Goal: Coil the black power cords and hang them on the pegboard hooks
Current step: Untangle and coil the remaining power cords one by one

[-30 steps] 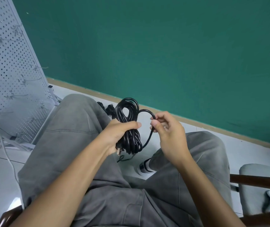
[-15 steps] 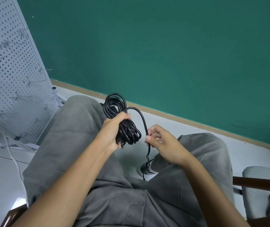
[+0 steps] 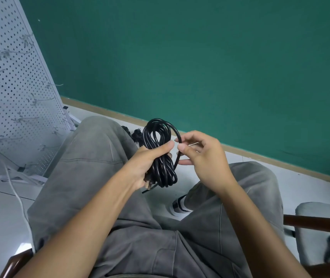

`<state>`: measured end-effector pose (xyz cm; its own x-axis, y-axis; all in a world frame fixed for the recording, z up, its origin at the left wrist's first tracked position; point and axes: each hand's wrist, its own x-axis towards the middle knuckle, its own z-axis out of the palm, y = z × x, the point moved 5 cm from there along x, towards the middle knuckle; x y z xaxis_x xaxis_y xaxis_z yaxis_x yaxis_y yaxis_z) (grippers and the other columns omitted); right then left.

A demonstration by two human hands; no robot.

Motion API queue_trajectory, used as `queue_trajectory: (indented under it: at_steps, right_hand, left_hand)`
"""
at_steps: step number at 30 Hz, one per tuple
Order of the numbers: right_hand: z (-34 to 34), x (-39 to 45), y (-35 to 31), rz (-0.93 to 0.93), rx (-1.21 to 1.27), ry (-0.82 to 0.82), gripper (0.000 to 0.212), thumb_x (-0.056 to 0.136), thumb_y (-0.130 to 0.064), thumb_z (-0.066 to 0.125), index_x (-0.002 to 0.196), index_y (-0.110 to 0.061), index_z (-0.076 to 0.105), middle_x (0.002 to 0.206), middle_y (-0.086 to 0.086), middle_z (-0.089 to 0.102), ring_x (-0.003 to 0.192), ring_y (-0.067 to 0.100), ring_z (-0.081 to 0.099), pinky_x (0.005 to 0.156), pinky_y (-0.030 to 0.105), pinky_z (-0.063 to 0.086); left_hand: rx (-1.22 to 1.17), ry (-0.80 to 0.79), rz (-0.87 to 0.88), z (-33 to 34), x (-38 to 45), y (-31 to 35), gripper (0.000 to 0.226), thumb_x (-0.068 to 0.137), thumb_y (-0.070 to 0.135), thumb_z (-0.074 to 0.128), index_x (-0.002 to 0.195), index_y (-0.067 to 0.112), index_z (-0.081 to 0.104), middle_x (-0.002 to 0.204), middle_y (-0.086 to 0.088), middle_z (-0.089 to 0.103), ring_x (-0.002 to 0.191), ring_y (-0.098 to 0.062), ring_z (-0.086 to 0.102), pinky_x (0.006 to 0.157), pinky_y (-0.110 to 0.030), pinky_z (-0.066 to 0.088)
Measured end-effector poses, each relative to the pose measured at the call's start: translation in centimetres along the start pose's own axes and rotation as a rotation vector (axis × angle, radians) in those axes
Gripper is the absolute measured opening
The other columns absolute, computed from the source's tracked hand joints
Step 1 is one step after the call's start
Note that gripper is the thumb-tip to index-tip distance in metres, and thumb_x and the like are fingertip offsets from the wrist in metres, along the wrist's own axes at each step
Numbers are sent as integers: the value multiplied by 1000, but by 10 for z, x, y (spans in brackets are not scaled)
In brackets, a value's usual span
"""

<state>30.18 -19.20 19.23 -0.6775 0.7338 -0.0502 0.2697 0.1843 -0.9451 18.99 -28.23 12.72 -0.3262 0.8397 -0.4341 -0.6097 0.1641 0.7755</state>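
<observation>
Head view shows my left hand (image 3: 146,163) gripping the coiled black cord (image 3: 160,153) above my lap while my right hand (image 3: 202,157) pinches its loose tail, which could slip and let the loops spring apart.

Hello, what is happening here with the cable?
A seated person in grey trousers is coiling a black power cord. The left hand grips the bundled loops around their middle, while the right hand pinches the loose strand beside the bundle. The white perforated metal pegboard stands to the left; this cord is not hung yet. More black cords lie on the floor behind.
</observation>
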Motion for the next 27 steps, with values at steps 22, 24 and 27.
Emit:
queue_trajectory:
  at_steps: [22, 24, 27]
  right_hand:
    - [11, 11, 14, 313, 267, -49, 17, 90, -13, 78, 93, -1, 66, 76, 11, 69, 67, 19, 69, 74, 30, 62]
    - [12, 9, 19, 272, 288, -47, 11, 95, -10, 71, 97, -1, 65, 84, 15, 70, 73, 22, 68, 81, 33, 62]
    - [14, 2, 37, 237, 169, -14, 25, 105, -31, 56, 111, -10, 68, 113, 8, 73, 101, 17, 70, 98, 37, 55]
  left_hand:
    - [41, -70, 101, 2, 3, -5, 12, 91, -2, 68, 97, 6, 75, 79, -16, 67, 71, -26, 68, 74, -39, 58]
    - [35, -26, 115, -1, 4, -5, 10, 91, -3, 66, 91, 3, 74, 81, -18, 68, 76, -28, 71, 73, -37, 59]
    - [-20, 62, 111, -9, 6, -2, 14, 91, 4, 68, 78, 4, 73, 78, -16, 68, 77, -28, 70, 75, -39, 57]
